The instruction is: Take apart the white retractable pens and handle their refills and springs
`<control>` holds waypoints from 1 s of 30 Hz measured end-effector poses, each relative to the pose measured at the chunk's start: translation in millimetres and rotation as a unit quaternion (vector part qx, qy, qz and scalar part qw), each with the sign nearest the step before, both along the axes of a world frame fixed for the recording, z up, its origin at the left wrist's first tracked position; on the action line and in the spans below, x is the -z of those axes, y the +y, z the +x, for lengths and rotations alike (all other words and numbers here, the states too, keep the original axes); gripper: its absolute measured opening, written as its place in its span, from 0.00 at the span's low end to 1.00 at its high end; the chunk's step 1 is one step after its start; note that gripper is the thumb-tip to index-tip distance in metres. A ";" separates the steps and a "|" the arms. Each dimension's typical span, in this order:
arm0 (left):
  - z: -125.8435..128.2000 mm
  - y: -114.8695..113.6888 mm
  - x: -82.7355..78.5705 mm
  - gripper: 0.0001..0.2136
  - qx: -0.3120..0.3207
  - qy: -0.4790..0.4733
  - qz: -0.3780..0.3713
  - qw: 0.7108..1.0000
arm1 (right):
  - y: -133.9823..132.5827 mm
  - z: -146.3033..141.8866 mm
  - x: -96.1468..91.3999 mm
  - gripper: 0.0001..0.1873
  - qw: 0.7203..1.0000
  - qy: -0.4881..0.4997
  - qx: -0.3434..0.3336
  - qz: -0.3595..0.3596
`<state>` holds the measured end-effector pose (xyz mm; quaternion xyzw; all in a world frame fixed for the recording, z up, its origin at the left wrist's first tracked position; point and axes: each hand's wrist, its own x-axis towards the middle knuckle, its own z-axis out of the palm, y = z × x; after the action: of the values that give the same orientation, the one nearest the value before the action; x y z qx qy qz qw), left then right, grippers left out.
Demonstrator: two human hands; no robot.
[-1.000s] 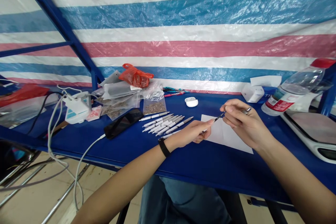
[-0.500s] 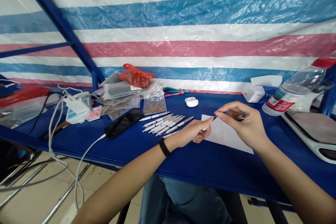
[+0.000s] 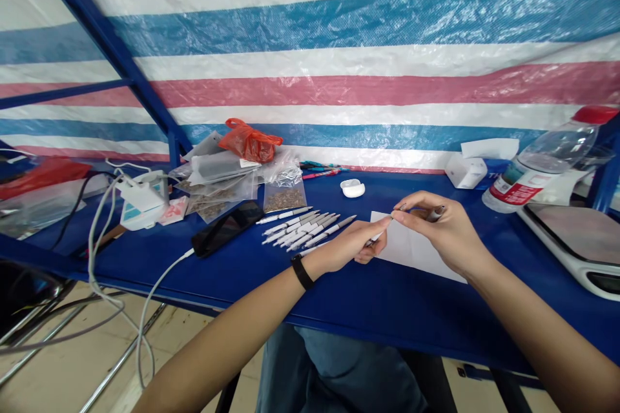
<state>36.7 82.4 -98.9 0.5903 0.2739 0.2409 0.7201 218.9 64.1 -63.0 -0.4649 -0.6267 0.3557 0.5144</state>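
Right hand point(image 3: 448, 235) sank slightly, pinching a slim pen point(image 3: 434, 213), roughly level, tip left, left hand point(image 3: 351, 248) nearby, hold unclear

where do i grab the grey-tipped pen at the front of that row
Pinch the white barrel mid-length with the fingers, from above on your side: it lies flat on the blue table, neighbours packed close along its far side.

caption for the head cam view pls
Left hand holds a white pen, right hand a dark pen part, over paper
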 end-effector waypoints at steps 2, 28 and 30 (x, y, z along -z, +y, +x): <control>0.4 0.4 0.3 0.29 -0.001 -0.001 -0.001 1.000 | -0.5 0.1 -0.7 0.20 1.000 0.006 -0.005 -0.008; -0.5 -0.1 3.1 0.29 0.023 -0.015 0.021 0.999 | 1.4 3.0 -4.2 0.20 0.980 0.191 0.025 0.045; -0.1 -0.3 3.0 0.29 0.023 -0.015 0.025 0.999 | 1.2 2.9 -3.3 0.19 0.981 0.185 0.026 0.054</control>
<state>36.6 82.1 -101.9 0.6103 0.2438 0.2399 0.7146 221.8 65.4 -59.7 -0.3793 -0.5266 0.3877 0.6546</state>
